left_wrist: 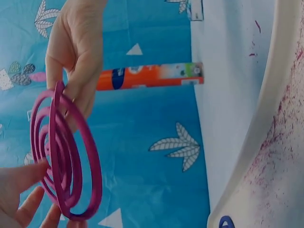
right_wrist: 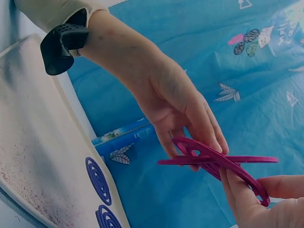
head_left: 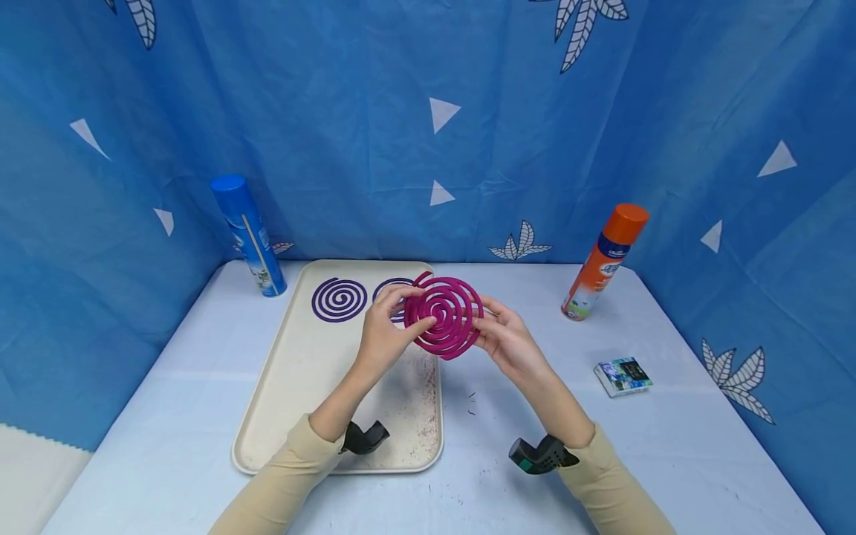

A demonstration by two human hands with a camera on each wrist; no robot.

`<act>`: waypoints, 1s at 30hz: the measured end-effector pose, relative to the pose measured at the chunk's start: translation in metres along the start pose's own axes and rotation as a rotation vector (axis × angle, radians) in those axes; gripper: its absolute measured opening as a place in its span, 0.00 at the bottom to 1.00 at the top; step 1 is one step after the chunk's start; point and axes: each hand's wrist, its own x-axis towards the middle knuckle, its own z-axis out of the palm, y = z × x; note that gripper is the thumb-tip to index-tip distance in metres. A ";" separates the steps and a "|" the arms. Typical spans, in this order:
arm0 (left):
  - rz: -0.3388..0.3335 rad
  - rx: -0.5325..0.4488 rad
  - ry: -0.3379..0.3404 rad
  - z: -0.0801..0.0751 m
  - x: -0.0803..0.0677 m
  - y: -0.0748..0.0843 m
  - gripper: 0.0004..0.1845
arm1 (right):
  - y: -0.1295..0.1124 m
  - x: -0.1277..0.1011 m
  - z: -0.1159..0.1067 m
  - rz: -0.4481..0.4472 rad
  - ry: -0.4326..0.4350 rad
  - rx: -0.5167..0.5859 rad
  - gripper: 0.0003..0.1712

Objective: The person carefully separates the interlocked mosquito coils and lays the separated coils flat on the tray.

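While two purple coils (head_left: 339, 299) already lie apart on the tray (head_left: 281, 401), the pink coil (head_left: 444, 315) is still a joined pair, held up over the tray's right edge. Left hand (head_left: 388, 334) pinches its near rim and right hand (head_left: 506, 340) grips the far side. Looks like it's just starting to split in the right wrist view, so separating and setting down are left.

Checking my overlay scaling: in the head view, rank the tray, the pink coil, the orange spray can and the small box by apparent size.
1. Tray, clearly largest.
2. Orange spray can and pink coil: close in apparent size, and the coil is lifted toward the camera in both hands, so unranked.
3. Small box, smallest.
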 end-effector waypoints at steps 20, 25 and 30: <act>-0.413 -0.334 -0.119 -0.026 0.015 -0.002 0.16 | -0.012 0.000 -0.012 0.004 0.034 -0.177 0.27; -0.415 -0.328 -0.095 -0.028 0.015 -0.003 0.17 | -0.015 0.001 -0.017 0.004 -0.051 -0.262 0.30; -0.435 -0.345 -0.052 -0.031 0.016 -0.005 0.18 | -0.019 0.000 -0.019 -0.021 -0.039 -0.322 0.33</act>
